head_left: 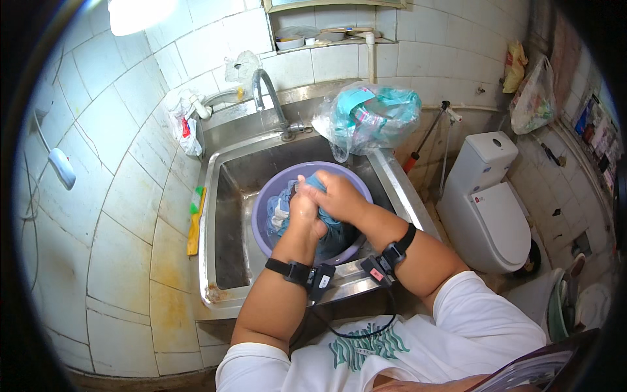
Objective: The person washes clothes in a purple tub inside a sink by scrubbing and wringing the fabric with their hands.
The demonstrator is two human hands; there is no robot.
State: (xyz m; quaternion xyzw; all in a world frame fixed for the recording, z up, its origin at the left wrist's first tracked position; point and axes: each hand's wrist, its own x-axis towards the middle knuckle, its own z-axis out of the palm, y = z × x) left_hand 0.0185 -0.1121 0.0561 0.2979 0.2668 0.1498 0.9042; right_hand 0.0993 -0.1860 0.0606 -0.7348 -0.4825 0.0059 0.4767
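My left hand [304, 208] and my right hand [337, 195] are pressed together over a purple basin [259, 230]. Both are closed around a bunched blue cloth [315, 181], part of which sticks out above the fingers. More blue and white wet-looking cloth [279, 210] lies in the basin to the left of my hands. Dark cloth or water shows below them; I cannot tell which. The basin stands inside a stainless steel sink [208, 228]. A grey curved faucet [269, 91] rises at the sink's back edge.
A clear plastic bag with turquoise contents [375, 117] sits on the sink's back right corner. A yellow-handled brush [195, 225] leans along the left rim. To the right stands a white toilet [490, 202]. Black bands with small boxes [319, 277] and a cable are on my forearms.
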